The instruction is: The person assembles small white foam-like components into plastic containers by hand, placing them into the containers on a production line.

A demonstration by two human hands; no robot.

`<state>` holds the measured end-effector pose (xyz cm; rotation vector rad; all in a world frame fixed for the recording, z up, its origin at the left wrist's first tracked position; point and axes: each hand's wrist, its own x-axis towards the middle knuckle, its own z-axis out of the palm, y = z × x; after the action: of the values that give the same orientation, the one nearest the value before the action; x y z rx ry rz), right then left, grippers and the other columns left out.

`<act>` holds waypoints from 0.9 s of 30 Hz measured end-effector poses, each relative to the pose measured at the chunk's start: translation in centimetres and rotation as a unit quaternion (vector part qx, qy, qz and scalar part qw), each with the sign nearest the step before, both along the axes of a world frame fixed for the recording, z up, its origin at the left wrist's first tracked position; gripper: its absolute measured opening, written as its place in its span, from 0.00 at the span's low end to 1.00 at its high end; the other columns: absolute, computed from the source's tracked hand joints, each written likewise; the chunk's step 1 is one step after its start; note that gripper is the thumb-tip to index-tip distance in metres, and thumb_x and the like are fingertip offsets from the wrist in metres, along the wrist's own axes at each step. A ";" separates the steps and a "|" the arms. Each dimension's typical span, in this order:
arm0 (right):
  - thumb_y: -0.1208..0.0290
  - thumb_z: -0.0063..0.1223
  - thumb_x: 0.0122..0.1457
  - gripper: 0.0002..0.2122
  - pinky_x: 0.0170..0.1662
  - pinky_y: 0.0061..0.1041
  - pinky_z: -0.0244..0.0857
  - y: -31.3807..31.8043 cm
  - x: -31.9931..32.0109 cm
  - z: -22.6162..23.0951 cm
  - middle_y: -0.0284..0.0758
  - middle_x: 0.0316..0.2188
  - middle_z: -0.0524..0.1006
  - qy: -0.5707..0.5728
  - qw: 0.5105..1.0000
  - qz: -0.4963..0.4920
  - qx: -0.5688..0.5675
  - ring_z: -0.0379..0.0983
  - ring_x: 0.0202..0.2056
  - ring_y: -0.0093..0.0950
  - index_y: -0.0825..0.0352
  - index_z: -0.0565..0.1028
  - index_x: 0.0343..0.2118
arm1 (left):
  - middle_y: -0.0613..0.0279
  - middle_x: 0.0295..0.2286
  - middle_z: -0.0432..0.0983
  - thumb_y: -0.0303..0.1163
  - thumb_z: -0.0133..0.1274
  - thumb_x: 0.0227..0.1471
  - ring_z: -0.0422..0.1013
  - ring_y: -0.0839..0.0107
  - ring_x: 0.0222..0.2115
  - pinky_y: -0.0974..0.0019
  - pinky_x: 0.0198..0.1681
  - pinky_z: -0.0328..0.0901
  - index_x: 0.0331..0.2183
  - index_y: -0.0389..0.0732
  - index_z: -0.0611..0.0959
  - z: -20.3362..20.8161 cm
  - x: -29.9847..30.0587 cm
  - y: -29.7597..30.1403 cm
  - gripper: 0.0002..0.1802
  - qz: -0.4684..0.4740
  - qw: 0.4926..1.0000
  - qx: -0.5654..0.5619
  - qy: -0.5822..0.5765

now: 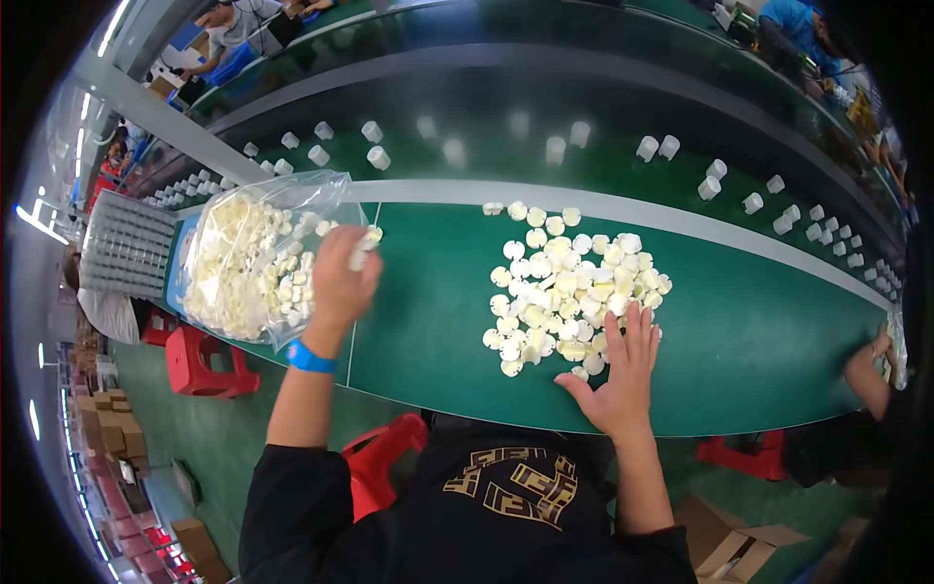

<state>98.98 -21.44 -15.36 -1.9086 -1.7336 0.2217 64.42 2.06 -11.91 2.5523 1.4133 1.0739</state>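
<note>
Bare green table (pixel 428 321) between plastic bag (pixel 255 255) and cap pile (pixel 569 287); passage open.

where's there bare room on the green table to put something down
Bare green lies right of the pile of white parts, up to the co-worker's arm, and in a strip between the pile and the left hand. It is crowded at the clear bag and under the right hand.
</note>
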 end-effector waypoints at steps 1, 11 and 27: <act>0.47 0.73 0.48 0.50 0.72 0.58 0.35 0.0 0.0 0.1 0.50 0.73 0.51 -0.004 1.000 -0.005 -0.001 0.43 0.73 0.54 0.63 0.59 0.71 | 0.49 0.40 0.79 0.25 0.59 0.51 0.77 0.48 0.41 0.54 0.48 0.71 0.42 0.37 0.81 -0.1 2.1 -0.9 0.14 -0.026 0.999 -0.028 -0.037; 0.47 0.72 0.48 0.50 0.72 0.57 0.35 0.2 -0.4 0.3 0.50 0.73 0.52 -0.002 1.000 -0.008 0.003 0.43 0.73 0.55 0.65 0.60 0.70 | 0.48 0.45 0.77 0.35 0.67 0.48 0.72 0.48 0.49 0.51 0.51 0.68 0.46 0.37 0.81 -1.7 14.6 -4.5 0.24 -0.145 0.982 -0.115 -0.040; 0.42 0.69 0.50 0.50 0.70 0.62 0.36 -0.3 0.7 -0.9 0.54 0.72 0.51 -0.002 1.000 0.002 0.011 0.43 0.72 0.58 0.65 0.59 0.70 | 0.29 0.53 0.71 0.59 0.56 0.57 0.68 0.36 0.56 0.43 0.60 0.61 0.52 0.25 0.77 -2.5 -8.8 4.0 0.42 0.267 0.911 -0.244 0.195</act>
<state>99.67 -21.76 -16.31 -1.8921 -1.7354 0.1999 55.65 6.05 -14.40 2.1205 2.2178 0.1485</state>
